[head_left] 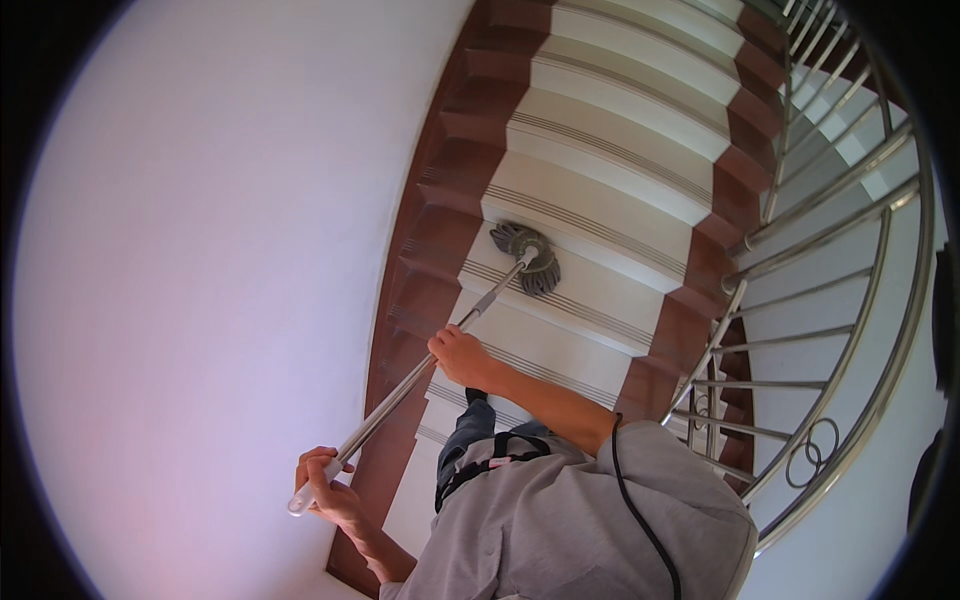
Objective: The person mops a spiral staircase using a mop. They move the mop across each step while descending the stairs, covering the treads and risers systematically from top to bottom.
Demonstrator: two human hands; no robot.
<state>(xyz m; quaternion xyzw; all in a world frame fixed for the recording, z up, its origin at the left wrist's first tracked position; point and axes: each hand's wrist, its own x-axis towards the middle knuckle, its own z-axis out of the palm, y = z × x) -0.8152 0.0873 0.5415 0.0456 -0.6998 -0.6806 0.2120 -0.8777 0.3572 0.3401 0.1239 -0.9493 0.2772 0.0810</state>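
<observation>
My left hand [328, 484] is wrapped around the white plastic grip [306, 498] at the upper end of a mop. Farther down the pole, my right hand [460, 355] grips the metal mop handle [390, 403]. The pole slants away from me toward the stairs. At its far end, the grey strand mop head [531, 259] rests on a cream stair tread [581, 287], its strands spread to two sides of the white joint. The mop head lies near the left part of the cream strip, close to the riser behind it.
Cream stairs with reddish-brown side bands [442, 236] rise ahead, with grooved lines along the tread edges. A white wall [225, 247] with a brown skirting borders the left. Along the right runs a curved stainless steel railing [855, 330]. A black cord [637, 510] hangs over my shirt.
</observation>
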